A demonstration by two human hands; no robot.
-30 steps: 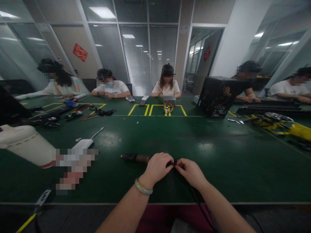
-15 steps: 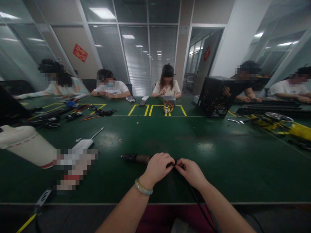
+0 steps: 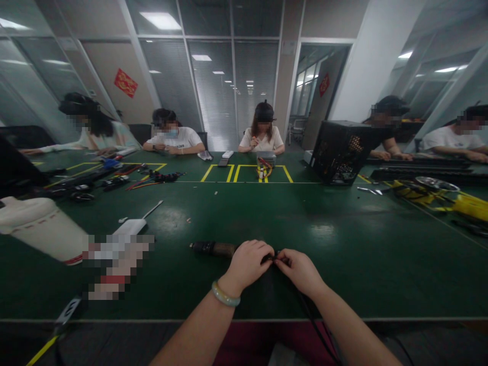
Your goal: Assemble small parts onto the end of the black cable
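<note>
A dark, long cylindrical tool, by its shape an electric screwdriver (image 3: 223, 249), lies across the green table with its tip pointing left. My left hand (image 3: 250, 260), with a pale bangle at the wrist, is closed over its rear part and hides it. Fingers of my right hand (image 3: 299, 269) pinch the end of a black cable (image 3: 314, 320) at the screwdriver's tail, touching my left fingertips. The cable runs down past the table's front edge. Whether its plug sits in the tool is hidden by my fingers.
Left of my hands stand a white cup (image 3: 46, 229) and a white-handled tool (image 3: 131, 226). Cables (image 3: 163, 176) lie farther back at left. A black computer case (image 3: 339, 152) stands back right, near yellow items (image 3: 470, 206). Several people sit across the table (image 3: 343, 284).
</note>
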